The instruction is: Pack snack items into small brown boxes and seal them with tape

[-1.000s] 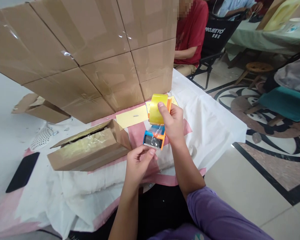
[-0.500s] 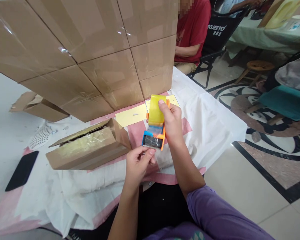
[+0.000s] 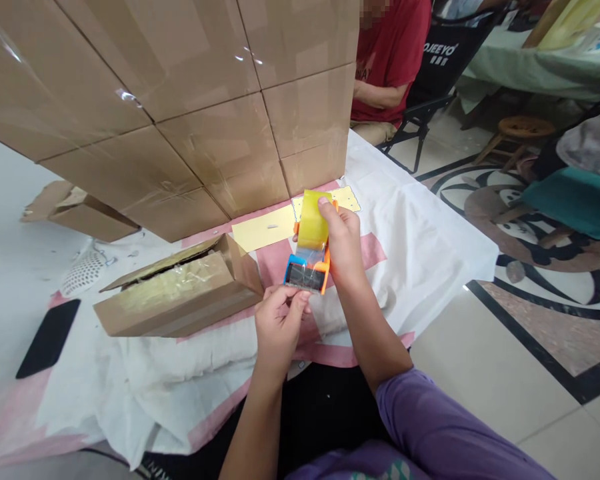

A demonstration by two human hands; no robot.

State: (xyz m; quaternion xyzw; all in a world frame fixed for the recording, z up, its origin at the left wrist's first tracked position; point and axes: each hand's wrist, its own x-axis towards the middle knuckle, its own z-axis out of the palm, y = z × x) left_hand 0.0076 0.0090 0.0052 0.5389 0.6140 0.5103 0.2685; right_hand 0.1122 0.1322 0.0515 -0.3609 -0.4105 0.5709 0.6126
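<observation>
My right hand (image 3: 344,248) grips an orange and blue tape dispenser (image 3: 307,272) with a yellow roll of tape (image 3: 312,219), held above the table. My left hand (image 3: 279,325) sits just below the dispenser's blade end, its thumb and fingers pinched on the clear tape end. To the left on the white cloth lies a small cardboard box (image 3: 180,289) on its side, with shiny tape along its top and an end flap open.
A tall stack of taped cardboard boxes (image 3: 180,100) fills the back. A flattened box (image 3: 73,212), a white mesh object (image 3: 83,272) and a black phone (image 3: 47,337) lie at left. Yellow sheets (image 3: 265,228) lie behind the dispenser. A person in red (image 3: 390,60) sits beyond the table (image 3: 430,240).
My left hand has crept up to the dispenser's blade end and pinched the tape end. The right hand has held the dispenser nearly still.
</observation>
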